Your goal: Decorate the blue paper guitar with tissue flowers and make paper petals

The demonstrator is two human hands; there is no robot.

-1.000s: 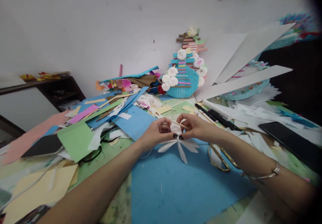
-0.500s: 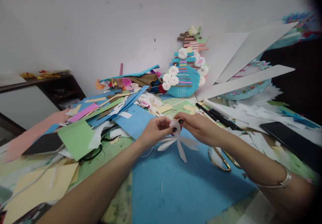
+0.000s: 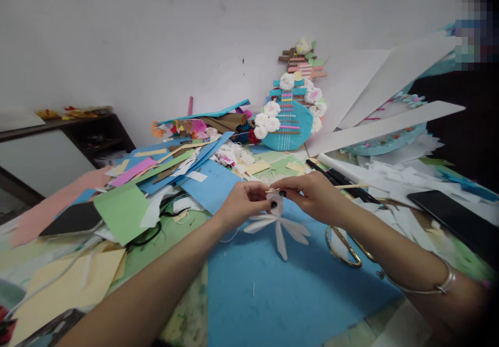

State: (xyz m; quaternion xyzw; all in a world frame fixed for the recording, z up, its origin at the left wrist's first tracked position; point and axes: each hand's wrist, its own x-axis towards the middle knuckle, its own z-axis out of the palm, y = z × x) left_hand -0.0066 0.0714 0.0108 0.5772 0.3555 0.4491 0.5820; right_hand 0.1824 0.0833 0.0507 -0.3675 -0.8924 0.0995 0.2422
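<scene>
My left hand [image 3: 247,204] is closed, its fingertips pinching the upper end of a white paper flower [image 3: 279,232]. Long narrow petals spread out and hang below the fingers. Close beside it, my right hand [image 3: 307,193] grips a thin wooden stick [image 3: 353,186], whose tip reaches the paper at the left fingertips. Its other end sticks out past the back of the right hand. Whether the paper is wrapped round the stick tip is hidden by my fingers. Under both hands lies a blue paper sheet [image 3: 288,305].
Gold-handled scissors [image 3: 343,248] lie under my right forearm. Black pens [image 3: 351,188], white paper scraps and a black phone [image 3: 448,211] are at right. Coloured paper [image 3: 120,209] and a dark device [image 3: 70,219] cover the left. A blue lute-shaped craft [image 3: 288,123] with white flowers leans on the wall.
My right hand has turned slightly, and the wooden stick now shows behind it. The flower's petals have swung a little. The view has shifted slightly.
</scene>
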